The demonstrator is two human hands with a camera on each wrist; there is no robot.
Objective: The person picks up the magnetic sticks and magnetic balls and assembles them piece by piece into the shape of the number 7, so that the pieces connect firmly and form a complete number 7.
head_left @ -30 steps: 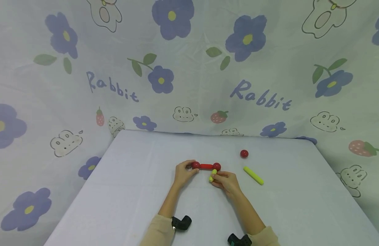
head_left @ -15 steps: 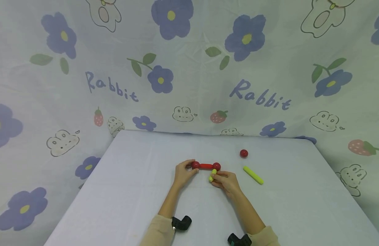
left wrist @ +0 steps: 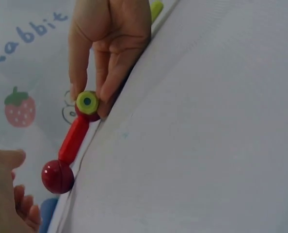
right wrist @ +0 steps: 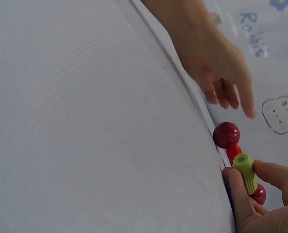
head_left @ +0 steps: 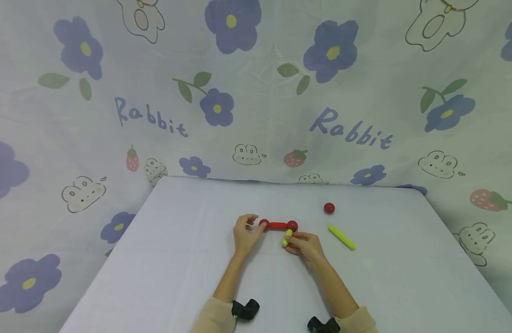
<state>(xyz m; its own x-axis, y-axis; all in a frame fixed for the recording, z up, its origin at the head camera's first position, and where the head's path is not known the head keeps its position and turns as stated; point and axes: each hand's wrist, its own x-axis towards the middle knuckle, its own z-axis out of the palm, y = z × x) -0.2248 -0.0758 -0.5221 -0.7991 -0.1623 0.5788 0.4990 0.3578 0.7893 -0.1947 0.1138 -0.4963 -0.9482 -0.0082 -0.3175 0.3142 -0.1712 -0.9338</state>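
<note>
A red rod (head_left: 277, 225) joins two dark red balls, the left ball (left wrist: 57, 176) and the right ball (head_left: 292, 225). My right hand (head_left: 307, 247) pinches a short-looking yellow-green rod (right wrist: 245, 173) between thumb and fingers, its far end against the right ball. In the left wrist view that rod's end (left wrist: 88, 102) faces the camera, with a dark spot at its centre. Beside the left ball is my left hand (head_left: 246, 236), fingers loosely bent and holding nothing; both wrist views show a gap between it and the ball.
A loose dark red ball (head_left: 329, 208) lies farther back to the right on the white table (head_left: 173, 259). Nearer, right of my right hand, lies another yellow-green rod (head_left: 342, 237). A printed cloth (head_left: 256, 115) hangs behind the table's far edge.
My left hand has let go of the left ball and drawn slightly left, its fingers spreading. The right hand keeps its pinch on the yellow-green rod in the same place.
</note>
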